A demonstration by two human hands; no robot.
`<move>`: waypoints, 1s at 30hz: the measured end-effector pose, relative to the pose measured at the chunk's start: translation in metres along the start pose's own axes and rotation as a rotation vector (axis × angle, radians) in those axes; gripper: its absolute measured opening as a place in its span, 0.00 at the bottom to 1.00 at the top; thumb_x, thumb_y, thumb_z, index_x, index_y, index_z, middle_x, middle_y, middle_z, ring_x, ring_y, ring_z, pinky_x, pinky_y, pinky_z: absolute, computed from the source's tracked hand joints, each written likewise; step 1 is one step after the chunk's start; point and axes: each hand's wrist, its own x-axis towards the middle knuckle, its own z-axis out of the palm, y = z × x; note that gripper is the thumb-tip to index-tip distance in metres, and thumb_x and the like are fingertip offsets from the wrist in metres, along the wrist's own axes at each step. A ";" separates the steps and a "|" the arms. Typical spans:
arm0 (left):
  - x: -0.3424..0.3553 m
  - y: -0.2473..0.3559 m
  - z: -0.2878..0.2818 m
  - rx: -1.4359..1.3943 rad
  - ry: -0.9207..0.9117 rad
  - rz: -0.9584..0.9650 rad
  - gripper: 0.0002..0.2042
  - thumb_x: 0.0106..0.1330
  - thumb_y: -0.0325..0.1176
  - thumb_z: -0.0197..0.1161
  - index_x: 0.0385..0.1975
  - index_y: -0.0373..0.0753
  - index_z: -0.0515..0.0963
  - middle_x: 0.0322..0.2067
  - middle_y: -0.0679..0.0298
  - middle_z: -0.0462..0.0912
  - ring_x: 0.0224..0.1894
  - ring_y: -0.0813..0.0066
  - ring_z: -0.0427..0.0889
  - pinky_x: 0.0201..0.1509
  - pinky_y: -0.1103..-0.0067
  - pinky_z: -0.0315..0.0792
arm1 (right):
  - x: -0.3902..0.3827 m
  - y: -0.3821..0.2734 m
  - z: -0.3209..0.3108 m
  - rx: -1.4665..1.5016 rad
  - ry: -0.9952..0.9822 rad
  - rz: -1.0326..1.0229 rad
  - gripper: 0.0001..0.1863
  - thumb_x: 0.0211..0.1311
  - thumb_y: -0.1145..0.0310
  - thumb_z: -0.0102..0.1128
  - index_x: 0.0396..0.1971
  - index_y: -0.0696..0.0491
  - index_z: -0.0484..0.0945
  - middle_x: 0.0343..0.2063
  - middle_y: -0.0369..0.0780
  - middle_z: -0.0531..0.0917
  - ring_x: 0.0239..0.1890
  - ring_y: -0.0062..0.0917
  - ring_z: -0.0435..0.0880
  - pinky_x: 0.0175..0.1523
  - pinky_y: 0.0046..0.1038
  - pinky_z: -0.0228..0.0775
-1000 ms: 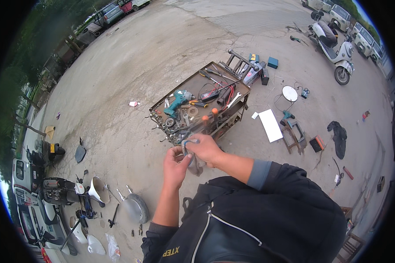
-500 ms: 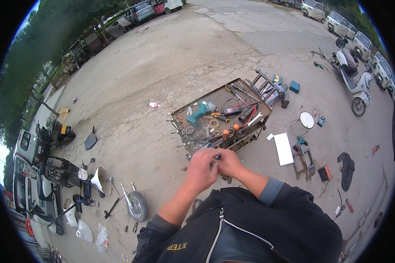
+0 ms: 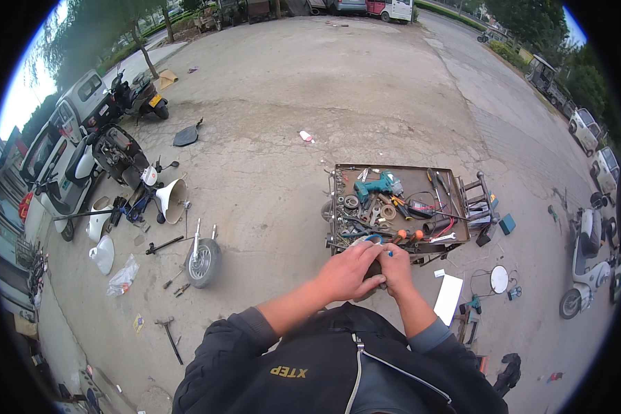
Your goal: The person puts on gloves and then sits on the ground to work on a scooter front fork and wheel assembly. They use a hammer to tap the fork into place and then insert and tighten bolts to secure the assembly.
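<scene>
In the head view my left hand [image 3: 345, 274] and my right hand [image 3: 397, 272] are close together, closed on a dark grey cloth item [image 3: 374, 272] with blue parts, possibly a glove; much of it is hidden by my fingers. Just beyond them stands a metal tool cart [image 3: 440, 171], crowded with a teal power drill [image 3: 372, 186], loose sockets, wrenches and a multimeter [image 3: 421, 207]. Two orange-handled tools [image 3: 415, 237] poke up at its near edge.
A detached front wheel [image 3: 203, 262], body panels [image 3: 102, 255] and a dismantled scooter [image 3: 121, 155] lie left. A white scooter [image 3: 590, 255] is parked right. A white board [image 3: 448, 297] and round stool [image 3: 499, 279] lie right of my hands. Vehicles [image 3: 390, 8] line the far side.
The view has turned left and lifted, moving the cart rightward in the picture. My left hand has come over the cloth item, covering more of it.
</scene>
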 end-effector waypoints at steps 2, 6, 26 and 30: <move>-0.007 -0.003 -0.001 -0.064 -0.102 -0.141 0.36 0.66 0.46 0.72 0.70 0.36 0.67 0.59 0.50 0.77 0.58 0.48 0.80 0.62 0.62 0.77 | 0.004 -0.005 -0.002 -0.040 0.043 -0.059 0.08 0.70 0.69 0.66 0.34 0.58 0.84 0.29 0.35 0.85 0.29 0.14 0.78 0.33 0.23 0.69; -0.012 -0.002 0.001 0.054 0.237 0.065 0.35 0.56 0.31 0.73 0.66 0.34 0.68 0.57 0.50 0.77 0.60 0.49 0.78 0.66 0.62 0.74 | 0.007 -0.012 -0.002 -0.360 0.013 -0.251 0.09 0.69 0.68 0.66 0.36 0.59 0.84 0.28 0.34 0.84 0.30 0.15 0.78 0.34 0.23 0.69; -0.034 -0.050 0.001 0.059 -0.257 -0.515 0.21 0.53 0.31 0.69 0.47 0.30 0.78 0.35 0.48 0.87 0.43 0.48 0.88 0.45 0.59 0.82 | -0.003 -0.025 0.041 -0.818 -0.179 -0.584 0.09 0.65 0.68 0.68 0.33 0.59 0.83 0.21 0.37 0.80 0.24 0.17 0.76 0.31 0.27 0.68; -0.023 -0.076 -0.003 -0.710 0.055 -0.830 0.13 0.56 0.28 0.67 0.40 0.31 0.82 0.32 0.53 0.86 0.38 0.65 0.86 0.41 0.69 0.78 | -0.014 -0.013 0.054 -0.903 -0.278 -0.615 0.09 0.65 0.67 0.69 0.36 0.57 0.83 0.24 0.48 0.84 0.25 0.39 0.84 0.35 0.36 0.74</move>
